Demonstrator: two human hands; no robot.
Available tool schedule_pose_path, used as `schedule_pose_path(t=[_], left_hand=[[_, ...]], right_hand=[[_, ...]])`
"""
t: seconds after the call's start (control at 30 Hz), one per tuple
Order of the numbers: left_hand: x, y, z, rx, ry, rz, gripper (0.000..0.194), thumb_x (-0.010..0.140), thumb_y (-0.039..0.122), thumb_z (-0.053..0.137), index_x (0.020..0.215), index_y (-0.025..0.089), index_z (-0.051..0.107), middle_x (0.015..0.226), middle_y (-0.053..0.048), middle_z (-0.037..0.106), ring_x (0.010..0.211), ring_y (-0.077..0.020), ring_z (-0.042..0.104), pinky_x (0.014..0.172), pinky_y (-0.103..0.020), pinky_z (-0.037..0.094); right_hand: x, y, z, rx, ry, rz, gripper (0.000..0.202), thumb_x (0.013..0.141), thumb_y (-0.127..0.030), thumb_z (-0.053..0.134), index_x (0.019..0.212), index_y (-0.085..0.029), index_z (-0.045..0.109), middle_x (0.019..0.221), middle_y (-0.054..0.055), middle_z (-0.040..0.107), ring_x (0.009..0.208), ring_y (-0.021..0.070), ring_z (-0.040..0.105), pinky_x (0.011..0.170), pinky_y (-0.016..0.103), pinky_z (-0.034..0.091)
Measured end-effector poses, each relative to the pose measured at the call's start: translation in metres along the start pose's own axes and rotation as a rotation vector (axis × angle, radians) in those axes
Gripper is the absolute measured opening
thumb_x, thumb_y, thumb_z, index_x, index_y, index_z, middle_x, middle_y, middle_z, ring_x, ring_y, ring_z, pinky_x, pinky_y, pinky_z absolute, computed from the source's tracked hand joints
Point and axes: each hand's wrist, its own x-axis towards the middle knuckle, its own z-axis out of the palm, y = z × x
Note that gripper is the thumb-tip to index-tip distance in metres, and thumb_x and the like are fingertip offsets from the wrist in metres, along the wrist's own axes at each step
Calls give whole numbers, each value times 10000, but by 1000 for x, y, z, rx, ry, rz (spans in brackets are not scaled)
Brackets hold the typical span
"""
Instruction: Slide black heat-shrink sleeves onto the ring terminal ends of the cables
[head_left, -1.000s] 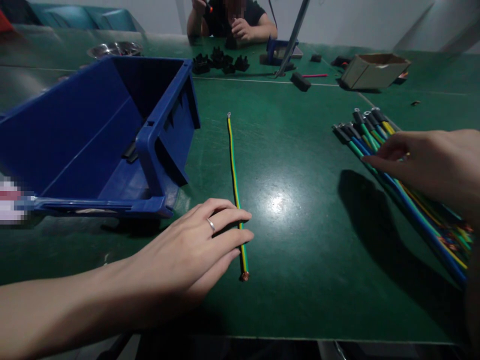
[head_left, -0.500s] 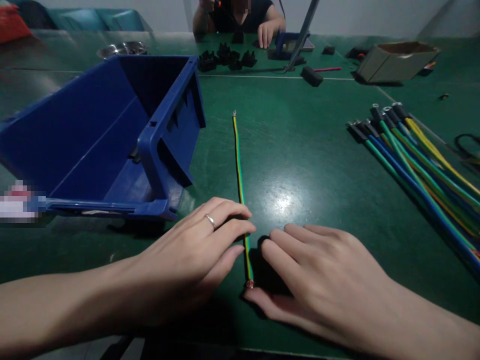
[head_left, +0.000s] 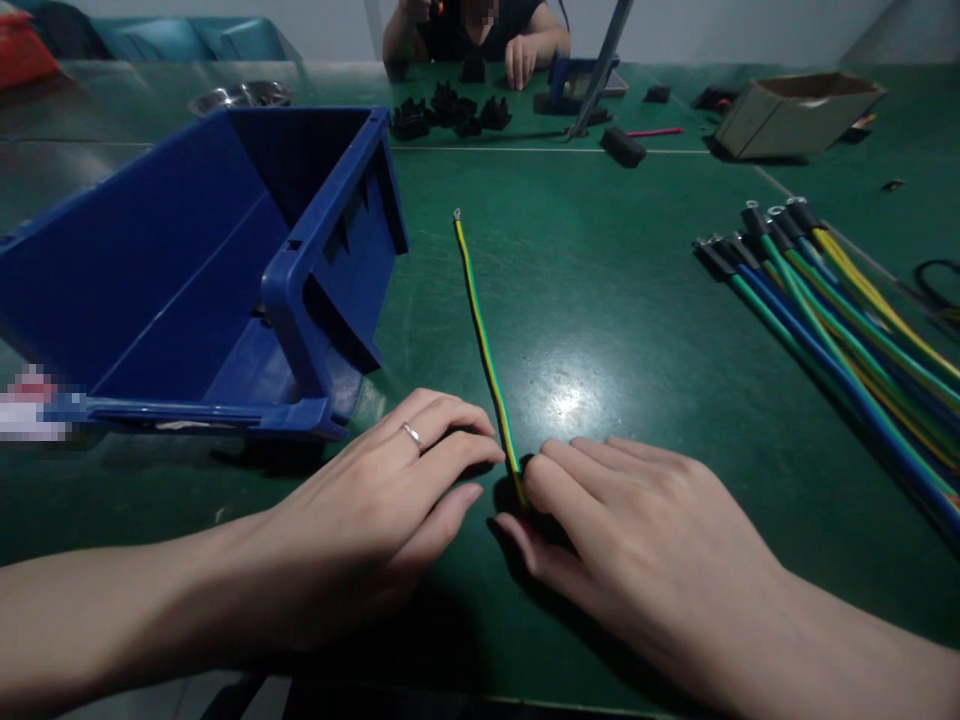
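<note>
A yellow-green striped wire [head_left: 486,352] lies slanted across the green table, with a metal ring terminal [head_left: 457,214] at its far end. My right hand [head_left: 637,530] is closed on the wire's near end, between thumb and curled index finger. That end, with its bare copper, is now hidden under the fingers. Just left of the wire, my left hand [head_left: 397,495] hovers with thumb and fingers apart and nothing between them. It wears a ring [head_left: 412,437]. Its fingertips are close beside the wire; whether they touch it I cannot tell.
A blue plastic bin [head_left: 300,255] stands at left. Several wires with black-sleeved terminals [head_left: 832,310] lie bundled at right. Black plastic parts [head_left: 450,108], a metal post [head_left: 600,70] and a cardboard box [head_left: 795,118] are farther back. Across the table sits a co-worker [head_left: 480,35].
My right hand has closed on the wire's near end and shifted it right, so the wire slants more. My left fingers have come off the wire, which previously passed under them.
</note>
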Motion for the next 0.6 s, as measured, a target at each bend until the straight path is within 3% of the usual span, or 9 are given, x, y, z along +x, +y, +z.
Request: schedule_pose_path(t=[0.1,0.17,0.27,0.37,0.47,0.6], left_hand=[[2,2,-2,-47,-37,-73,225,1129,51,470,1302,151,575,1317,-83,643,1282,-182,568,1150,-280,462],[2,3,-2,-88,-39,-132,249,1116,37,487,1292,191,572,1313,-50,636,1271,-160,574,1149,-253,452],[1,3,-1,-108,-7,-148,247,1110,42,502,1278,204,581,1302,-37,641,1253,-160,587,1131,-256,454],[1,3,-1,-117,-11,-150,231,1113,49,502,1260,201,596,1289,-33,648,1241,-158,591,1116,-253,453],[1,2,0,-130,-25,-147,229,1115,56,501,1264,199,600,1289,-32,641,1243,-153,584,1127,-248,440],[0,2,1,-141,-20,-158,236,1117,58,494,1272,205,597,1305,-28,630,1258,-150,570,1138,-249,427]], right_hand=[[0,2,-5,141,-57,75,201,1000,-207,631,803,-233,603,665,-30,646,535,164,626,554,333,348],[2,5,-10,336,-146,208,237,1038,-228,577,805,-222,620,660,-24,647,519,141,582,532,306,328],[9,15,-18,755,-297,478,318,1051,-390,626,783,-220,651,640,-28,623,533,121,516,507,265,327],[15,28,-23,1232,-404,663,412,954,-560,786,766,-212,672,645,-27,623,572,117,525,526,241,387],[18,38,-23,1604,-549,717,453,860,-583,901,774,-195,684,657,-24,665,532,91,534,530,230,409],[20,42,-22,1815,-656,748,399,843,-483,959,824,-163,721,732,-2,742,555,67,603,544,198,407]])
